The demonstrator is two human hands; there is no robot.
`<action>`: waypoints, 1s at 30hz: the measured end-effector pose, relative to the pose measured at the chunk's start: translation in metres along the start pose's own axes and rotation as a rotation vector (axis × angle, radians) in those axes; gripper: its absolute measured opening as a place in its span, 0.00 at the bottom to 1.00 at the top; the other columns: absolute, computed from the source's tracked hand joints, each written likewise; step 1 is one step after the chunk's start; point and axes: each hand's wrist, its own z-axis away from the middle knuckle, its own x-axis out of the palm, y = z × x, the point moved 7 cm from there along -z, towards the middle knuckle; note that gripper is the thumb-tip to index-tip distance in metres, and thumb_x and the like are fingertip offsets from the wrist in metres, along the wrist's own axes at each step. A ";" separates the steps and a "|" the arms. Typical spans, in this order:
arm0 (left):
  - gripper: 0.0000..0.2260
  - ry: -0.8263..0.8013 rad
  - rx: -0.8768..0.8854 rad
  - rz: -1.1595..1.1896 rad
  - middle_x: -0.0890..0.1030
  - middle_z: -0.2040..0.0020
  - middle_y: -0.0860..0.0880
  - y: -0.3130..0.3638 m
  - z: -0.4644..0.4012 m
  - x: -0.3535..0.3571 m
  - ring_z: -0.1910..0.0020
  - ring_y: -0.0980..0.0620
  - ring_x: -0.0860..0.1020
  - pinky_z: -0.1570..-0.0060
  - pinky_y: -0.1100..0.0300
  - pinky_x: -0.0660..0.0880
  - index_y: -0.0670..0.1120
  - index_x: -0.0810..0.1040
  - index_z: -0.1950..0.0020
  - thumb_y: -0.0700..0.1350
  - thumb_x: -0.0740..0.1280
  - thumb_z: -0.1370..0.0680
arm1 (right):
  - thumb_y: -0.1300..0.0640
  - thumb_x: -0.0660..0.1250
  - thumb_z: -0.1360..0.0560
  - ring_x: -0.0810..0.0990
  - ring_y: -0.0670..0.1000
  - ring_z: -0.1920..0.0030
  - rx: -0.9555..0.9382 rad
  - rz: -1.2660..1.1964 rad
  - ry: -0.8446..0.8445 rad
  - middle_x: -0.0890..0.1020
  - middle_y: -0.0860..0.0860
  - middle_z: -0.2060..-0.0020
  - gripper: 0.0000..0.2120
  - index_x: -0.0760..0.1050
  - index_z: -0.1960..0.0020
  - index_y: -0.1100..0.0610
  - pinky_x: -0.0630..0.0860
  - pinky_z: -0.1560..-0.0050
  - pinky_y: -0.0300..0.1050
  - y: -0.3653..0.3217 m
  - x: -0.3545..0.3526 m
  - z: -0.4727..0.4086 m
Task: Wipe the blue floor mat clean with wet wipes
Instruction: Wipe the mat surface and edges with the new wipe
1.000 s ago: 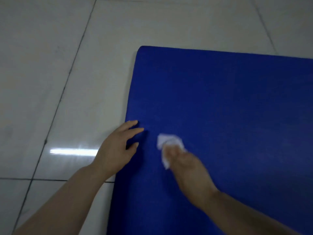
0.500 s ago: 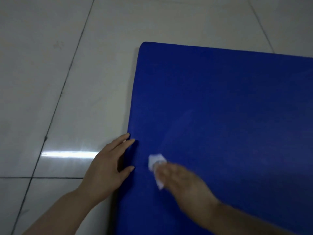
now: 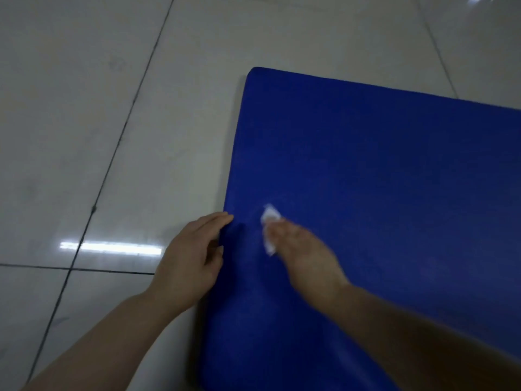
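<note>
Two bare hands are in my head view, both low in the frame around 6 o'clock, and they sit near each other without touching. My left hand [image 3: 189,255] lies at the left edge of the blue floor mat [image 3: 380,179], with its fingers [image 3: 217,220] reaching up toward 1 o'clock so the tips rest on the mat's border; the thumb is curled in toward the edge. From this angle I cannot tell whether it pinches the edge or only presses it flat. My right hand [image 3: 304,255] comes in from 4 o'clock, its forearm crossing the mat, and it presses a small white wet wipe [image 3: 269,221] against the blue surface. The wipe pokes out past the fingertips toward 11 o'clock and along the hand's left side. That hand is motion-blurred, so I cannot tell how the fingers close on the wipe.

The mat fills the right half of the view, from its rounded far corner near 12 o'clock down to 6 o'clock and out to 3 o'clock. It lies flat on a pale tiled floor [image 3: 98,122], whose dark grout lines [image 3: 112,165] run across the left side. A bright strip of reflected light [image 3: 112,247] sits on the tiles at 9 o'clock from my left hand.
</note>
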 end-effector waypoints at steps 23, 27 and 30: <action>0.22 0.072 -0.073 0.119 0.74 0.39 0.58 0.011 -0.015 0.009 0.42 0.75 0.68 0.42 0.80 0.61 0.47 0.76 0.35 0.27 0.61 0.25 | 0.77 0.74 0.42 0.75 0.51 0.36 0.435 -0.193 0.163 0.77 0.53 0.37 0.35 0.76 0.37 0.62 0.69 0.36 0.39 0.035 0.003 0.081; 0.21 0.102 -0.078 0.133 0.75 0.40 0.59 0.013 -0.019 0.007 0.43 0.71 0.70 0.40 0.78 0.62 0.47 0.76 0.37 0.28 0.60 0.25 | 0.67 0.52 0.22 0.75 0.52 0.36 0.393 -0.183 0.211 0.76 0.53 0.36 0.19 0.72 0.34 0.62 0.52 0.27 0.41 -0.006 0.020 0.069; 0.20 0.075 -0.004 0.078 0.75 0.39 0.54 0.023 -0.023 0.011 0.41 0.62 0.71 0.39 0.76 0.62 0.44 0.77 0.37 0.32 0.59 0.25 | 0.59 0.52 0.20 0.75 0.49 0.38 0.088 -0.265 0.160 0.75 0.51 0.38 0.16 0.73 0.38 0.57 0.64 0.33 0.43 -0.085 0.041 0.051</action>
